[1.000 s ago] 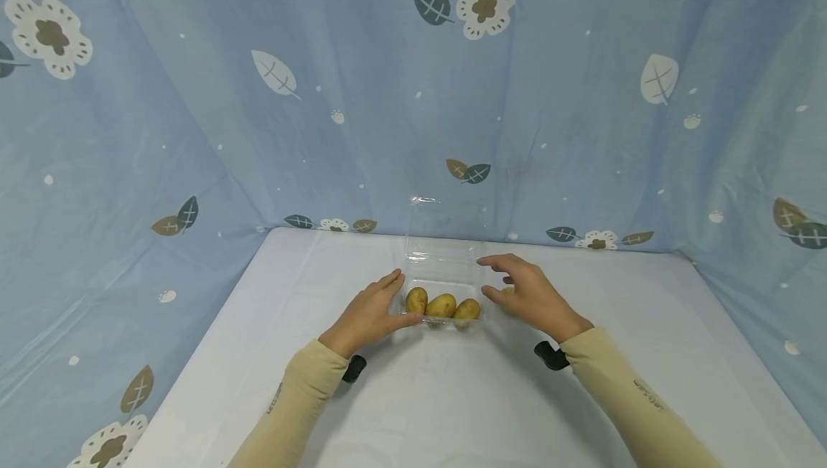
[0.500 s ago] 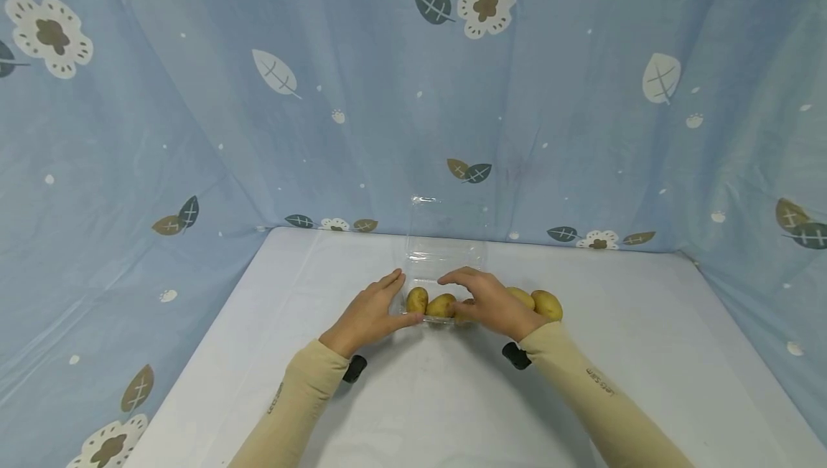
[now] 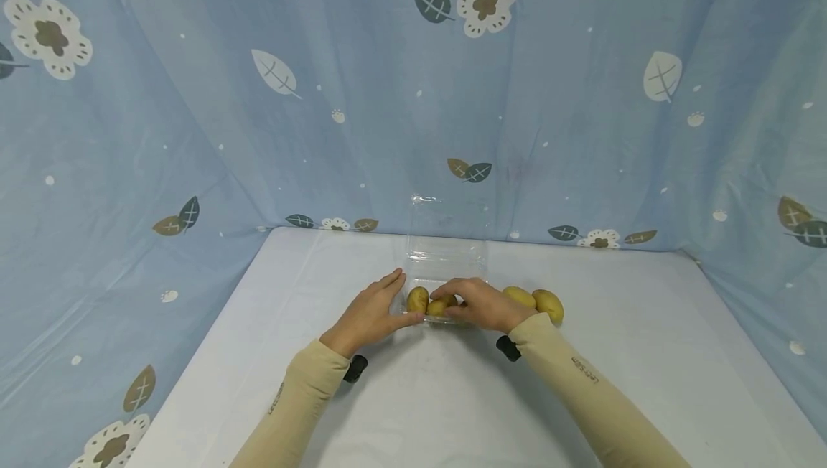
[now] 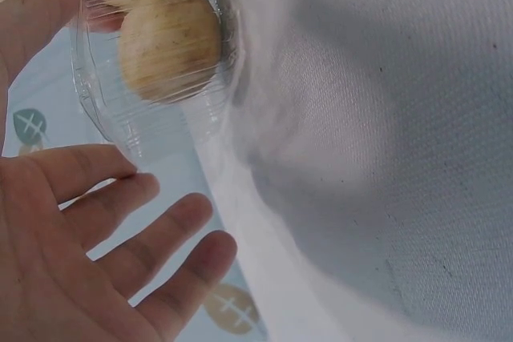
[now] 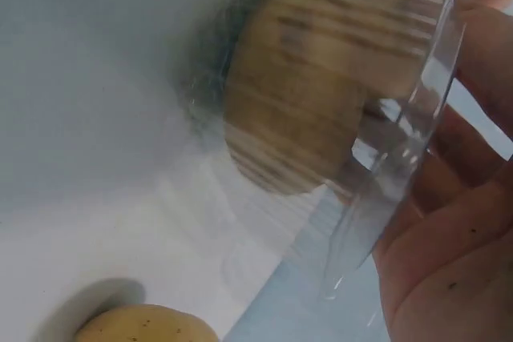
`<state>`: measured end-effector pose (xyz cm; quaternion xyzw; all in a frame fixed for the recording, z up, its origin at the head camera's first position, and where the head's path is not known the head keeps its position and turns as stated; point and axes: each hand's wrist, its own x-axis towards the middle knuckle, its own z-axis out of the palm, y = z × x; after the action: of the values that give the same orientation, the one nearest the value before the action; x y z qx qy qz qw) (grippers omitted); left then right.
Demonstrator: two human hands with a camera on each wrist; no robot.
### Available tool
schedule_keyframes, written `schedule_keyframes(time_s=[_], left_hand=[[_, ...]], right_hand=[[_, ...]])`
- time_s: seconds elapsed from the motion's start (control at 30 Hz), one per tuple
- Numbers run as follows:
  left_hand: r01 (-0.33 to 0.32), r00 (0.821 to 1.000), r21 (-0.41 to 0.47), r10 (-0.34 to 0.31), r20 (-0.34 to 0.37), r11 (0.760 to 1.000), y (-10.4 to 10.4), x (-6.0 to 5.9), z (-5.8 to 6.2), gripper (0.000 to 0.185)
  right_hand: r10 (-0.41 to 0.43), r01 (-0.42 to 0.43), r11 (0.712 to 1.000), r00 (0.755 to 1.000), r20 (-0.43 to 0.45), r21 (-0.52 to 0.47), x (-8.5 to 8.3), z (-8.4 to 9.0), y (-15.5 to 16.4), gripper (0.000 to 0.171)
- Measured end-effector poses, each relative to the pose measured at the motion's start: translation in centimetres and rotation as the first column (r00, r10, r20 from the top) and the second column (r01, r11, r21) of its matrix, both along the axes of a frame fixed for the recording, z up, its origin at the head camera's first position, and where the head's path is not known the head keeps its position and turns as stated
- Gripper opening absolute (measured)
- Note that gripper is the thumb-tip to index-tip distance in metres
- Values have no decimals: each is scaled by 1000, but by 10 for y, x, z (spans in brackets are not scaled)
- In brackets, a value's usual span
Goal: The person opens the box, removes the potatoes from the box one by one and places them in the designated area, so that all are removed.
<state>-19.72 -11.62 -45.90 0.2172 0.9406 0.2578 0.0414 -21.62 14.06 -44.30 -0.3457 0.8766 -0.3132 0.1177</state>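
Left hand: the left hand [image 3: 370,314] rests on the table at the left side of the clear plastic box [image 3: 444,274], fingers straight and loosely spread, thumb lying along the box's near left corner; in the left wrist view the fingers [image 4: 120,230] are splayed and hold nothing.
Right hand: the right hand [image 3: 479,304] reaches over the near right part of the box, fingers curved down over the potatoes inside; whether it pinches one or only touches them, the pictures do not show.
Box: a clear plastic box with a hinged lid [image 3: 447,220] standing upright at its far edge, set at the middle of the table, well back from the near edge.
Potatoes in the box: a row along the near wall; the left potato [image 3: 417,299] lies free, the middle potato [image 3: 438,306] is partly under the right hand's fingertips, and anything further right is hidden by that hand.
Potatoes outside: two loose potatoes [image 3: 548,304] lie side by side on the table just right of the box, beyond the right wrist.
Table: a table under a white cloth [image 3: 646,353].
Backdrop: a blue curtain [image 3: 194,95] printed with leaves and flowers closes the far side and both flanks.
Sleeves: both forearms wear beige sleeves [image 3: 284,410], each with a black wrist mount below it.
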Motion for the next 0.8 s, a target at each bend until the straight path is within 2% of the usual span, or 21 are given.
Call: schedule_keyframes(time_s=[0.2,0.6,0.8], left_hand=[[-2,1000,5,2,9,1000,0,0,1,96],[-8,1000,15,8,21,1000,0,1,2,96],[-6,1000,7,6,11,1000,0,2,3,96]], right_hand=[[9,-9,1000,1000,13,6,-1,-2,1,36],[53,-50,998,990,-131,30,0,-6,-1,34],[39,-35,999,986,-161,29,2,-7,0,34]])
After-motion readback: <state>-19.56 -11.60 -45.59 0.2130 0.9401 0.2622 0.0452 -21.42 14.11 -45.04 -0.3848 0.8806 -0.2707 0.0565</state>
